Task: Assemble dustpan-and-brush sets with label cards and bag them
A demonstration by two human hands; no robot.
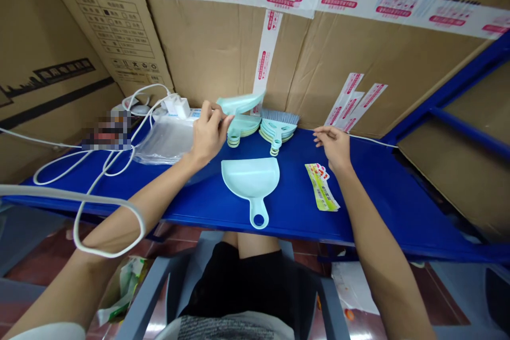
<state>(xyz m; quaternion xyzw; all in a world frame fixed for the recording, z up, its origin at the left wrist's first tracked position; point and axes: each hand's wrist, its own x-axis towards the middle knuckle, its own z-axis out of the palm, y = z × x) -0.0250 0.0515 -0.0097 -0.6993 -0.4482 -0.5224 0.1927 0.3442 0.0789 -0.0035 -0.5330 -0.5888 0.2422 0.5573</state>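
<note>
My left hand point(207, 134) is closed on a light-blue dustpan point(241, 102), its fingers pinching it near the handle. That dustpan is tilted and a little blurred, above a stack of similar dustpans point(244, 126) at the back of the table. Another light-blue dustpan point(251, 176) lies flat in front of me, its ringed handle pointing my way. Beside the stack sits a pile of small brushes point(279, 126) with grey bristles. Over at the right, my right hand point(334, 147) hovers with loosely bent fingers apart and nothing visible in them. Closest to it are several yellow-green printed packets point(322, 187).
Clear plastic bags point(167, 141) lie left of my left hand, with white chargers point(178, 106) behind them. A white cable point(107, 199) loops over my left forearm. Cardboard point(223, 48) walls the back of the blue table point(295, 218); a blue metal frame point(458, 122) stands right.
</note>
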